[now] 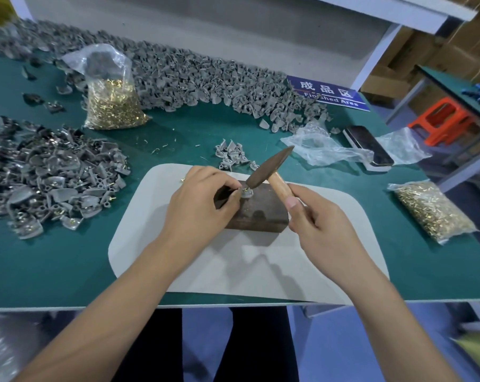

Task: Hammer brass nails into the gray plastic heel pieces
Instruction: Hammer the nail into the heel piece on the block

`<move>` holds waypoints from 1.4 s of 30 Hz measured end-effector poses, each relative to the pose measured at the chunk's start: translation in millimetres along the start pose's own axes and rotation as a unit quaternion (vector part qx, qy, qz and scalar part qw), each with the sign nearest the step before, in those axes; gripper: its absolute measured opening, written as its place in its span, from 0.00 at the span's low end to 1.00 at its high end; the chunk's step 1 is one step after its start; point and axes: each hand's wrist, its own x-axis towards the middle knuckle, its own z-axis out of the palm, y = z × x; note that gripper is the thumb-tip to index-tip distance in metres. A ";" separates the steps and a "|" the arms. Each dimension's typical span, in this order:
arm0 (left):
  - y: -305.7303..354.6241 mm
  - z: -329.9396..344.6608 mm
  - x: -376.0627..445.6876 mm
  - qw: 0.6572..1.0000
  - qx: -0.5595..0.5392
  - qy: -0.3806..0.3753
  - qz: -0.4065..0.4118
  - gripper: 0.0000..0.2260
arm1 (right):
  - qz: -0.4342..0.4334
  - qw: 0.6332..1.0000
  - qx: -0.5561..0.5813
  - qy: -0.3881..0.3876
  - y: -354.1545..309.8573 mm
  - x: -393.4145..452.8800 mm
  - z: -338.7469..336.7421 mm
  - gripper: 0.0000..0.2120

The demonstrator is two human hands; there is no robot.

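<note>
One readable item: blue sign (329, 94) lying on the green surface (178, 128), far right, beside the long heap of gray heel pieces (205, 75). White Chinese characters "成品区" on top, English "Finished Area" underneath; heel pieces partly cover the middle letters. No legible text on the nail bags (113, 103), the hammer (269, 172) or the phone (369, 146).
</note>
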 end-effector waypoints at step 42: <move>0.9 -1.5 1.9 0.999 0.021 0.007 -0.042 0.04 | 0.001 0.997 -0.048 0.060 -13.0 -7.8 -9.1 0.13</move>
